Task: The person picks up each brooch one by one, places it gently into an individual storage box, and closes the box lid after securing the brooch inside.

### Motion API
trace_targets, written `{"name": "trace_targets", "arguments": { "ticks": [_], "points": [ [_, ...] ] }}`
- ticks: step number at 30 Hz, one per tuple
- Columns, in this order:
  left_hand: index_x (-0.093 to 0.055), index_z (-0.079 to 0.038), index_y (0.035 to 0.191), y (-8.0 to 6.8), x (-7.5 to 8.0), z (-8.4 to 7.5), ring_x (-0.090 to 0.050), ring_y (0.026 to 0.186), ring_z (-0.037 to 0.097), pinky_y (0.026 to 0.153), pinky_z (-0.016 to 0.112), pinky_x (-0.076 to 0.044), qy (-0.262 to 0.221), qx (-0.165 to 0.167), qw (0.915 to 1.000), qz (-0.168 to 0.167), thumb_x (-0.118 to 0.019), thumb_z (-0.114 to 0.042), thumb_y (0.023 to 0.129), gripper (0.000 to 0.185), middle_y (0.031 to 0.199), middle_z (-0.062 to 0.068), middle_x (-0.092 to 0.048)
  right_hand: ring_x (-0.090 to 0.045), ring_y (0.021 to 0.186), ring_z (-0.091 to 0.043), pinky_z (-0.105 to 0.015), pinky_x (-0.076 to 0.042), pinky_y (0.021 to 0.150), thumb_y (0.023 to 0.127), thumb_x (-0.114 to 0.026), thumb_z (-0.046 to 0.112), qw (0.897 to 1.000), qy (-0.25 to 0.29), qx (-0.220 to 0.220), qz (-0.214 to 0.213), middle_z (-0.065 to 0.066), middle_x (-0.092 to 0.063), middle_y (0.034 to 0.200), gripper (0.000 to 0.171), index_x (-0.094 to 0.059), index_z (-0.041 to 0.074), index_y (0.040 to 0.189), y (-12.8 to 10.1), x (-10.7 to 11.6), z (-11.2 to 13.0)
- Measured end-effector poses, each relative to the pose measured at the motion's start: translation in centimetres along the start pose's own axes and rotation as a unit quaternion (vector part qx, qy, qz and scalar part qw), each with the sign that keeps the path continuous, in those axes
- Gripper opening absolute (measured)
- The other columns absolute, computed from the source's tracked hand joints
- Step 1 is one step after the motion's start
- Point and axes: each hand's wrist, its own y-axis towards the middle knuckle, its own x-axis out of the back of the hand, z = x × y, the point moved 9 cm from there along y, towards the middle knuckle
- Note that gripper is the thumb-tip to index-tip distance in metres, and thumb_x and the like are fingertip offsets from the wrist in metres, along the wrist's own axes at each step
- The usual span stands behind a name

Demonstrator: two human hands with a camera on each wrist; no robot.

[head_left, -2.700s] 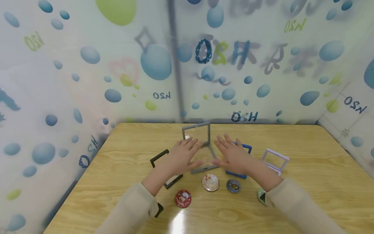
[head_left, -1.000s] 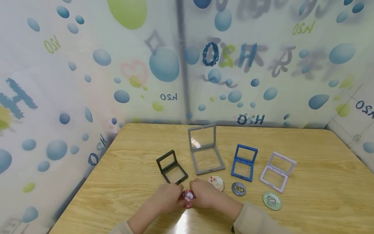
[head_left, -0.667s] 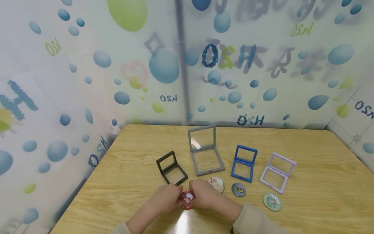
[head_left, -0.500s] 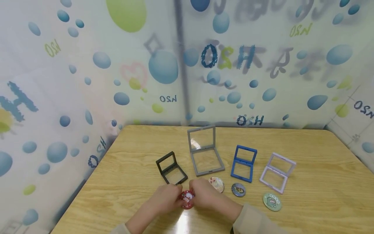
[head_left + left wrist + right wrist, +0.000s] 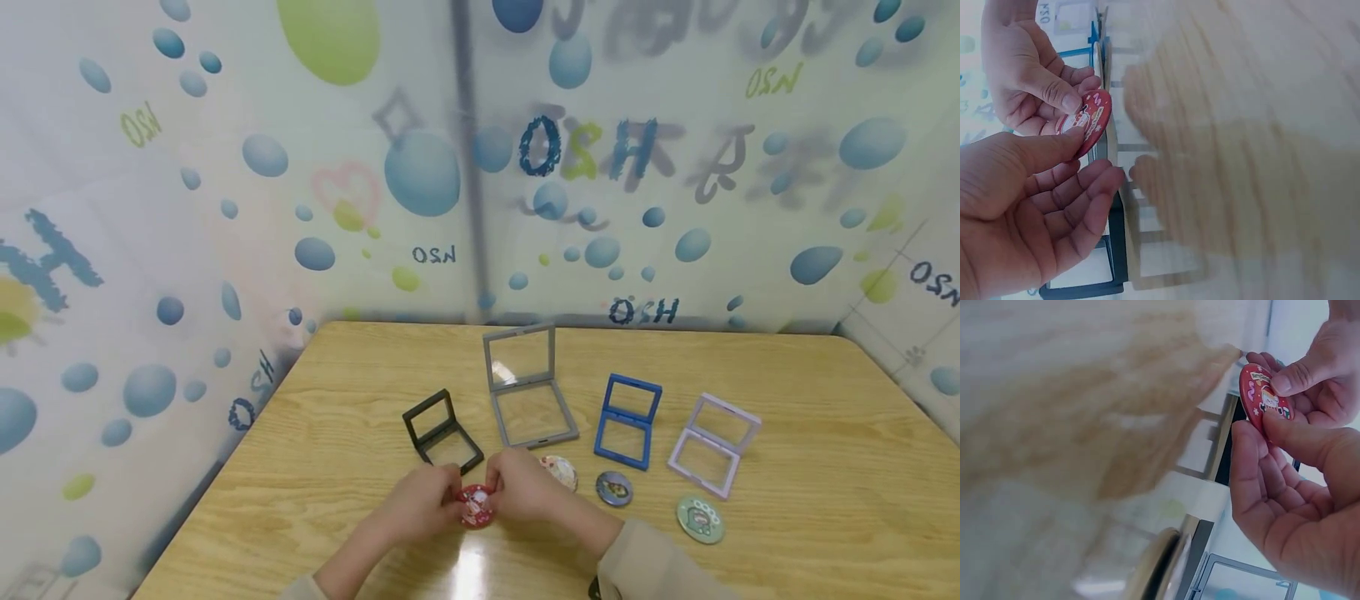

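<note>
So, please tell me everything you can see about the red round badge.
The red badge is a small, glossy disc with a white cartoon figure printed on its face. It is off the table, tilted, in front of the open black frame case. The left hand and right hand both pinch its rim with thumb and fingertips.

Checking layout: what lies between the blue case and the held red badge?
In the head view, the white badge lies between the blue case and the red badge.

Both forearms are reaching forward and converging, the left hand (image 5: 422, 500) and right hand (image 5: 525, 492) pinching with thumbs and curled fingers
</note>
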Motion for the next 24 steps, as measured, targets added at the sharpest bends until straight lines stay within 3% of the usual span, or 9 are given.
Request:
{"name": "trace_targets", "arguments": {
  "ticks": [8, 15, 21, 24],
  "points": [
    [-0.054, -0.006, 0.073, 0.1, 1.6, 1.3, -0.047, 0.049, 0.004, 0.042, 0.020, -0.039, -0.076, 0.054, 0.9928, -0.075, -0.065, -0.003, 0.075, 0.012, 0.058, -0.002, -0.055, -0.048, 0.050, -0.006, -0.018, -0.041, 0.044, 0.068, -0.069, -0.007, 0.999, 0.042, -0.009, -0.015, -0.001, -0.054, 0.058, 0.014, -0.057, 0.001, 0.065, 1.4, 0.7, 0.3],
    [-0.055, 0.001, 0.076, -0.1, 2.9, 2.9, -0.053, 0.045, 0.012, 0.041, 0.021, -0.042, -0.128, 0.105, 0.9752, -0.146, -0.062, 0.000, 0.077, 0.007, 0.061, 0.004, -0.057, -0.049, 0.043, -0.006, -0.017, -0.040, 0.041, 0.070, -0.068, -0.007, 0.997, 0.060, -0.028, -0.046, -0.001, -0.053, 0.052, 0.017, -0.054, 0.001, 0.064, 2.9, 1.2, 0.5],
    [-0.058, 0.000, 0.075, 0.1, 4.1, 3.8, -0.050, 0.049, 0.007, 0.045, 0.020, -0.042, -0.068, 0.131, 0.9663, -0.211, -0.065, -0.002, 0.075, 0.008, 0.062, 0.002, -0.057, -0.054, 0.043, -0.011, -0.018, -0.040, 0.040, 0.071, -0.069, -0.004, 0.994, 0.068, -0.047, -0.075, -0.004, -0.057, 0.053, 0.015, -0.056, 0.001, 0.066, 4.3, 1.3, 0.0],
    [-0.058, -0.001, 0.075, 0.2, 4.3, 4.2, -0.050, 0.050, 0.007, 0.046, 0.021, -0.041, -0.049, 0.141, 0.9643, -0.219, -0.065, -0.004, 0.075, 0.008, 0.062, 0.001, -0.058, -0.054, 0.043, -0.011, -0.018, -0.039, 0.040, 0.071, -0.069, -0.003, 0.993, 0.067, -0.061, -0.081, -0.004, -0.057, 0.052, 0.016, -0.055, 0.002, 0.066, 4.8, 1.2, -0.3]
  ]
}}
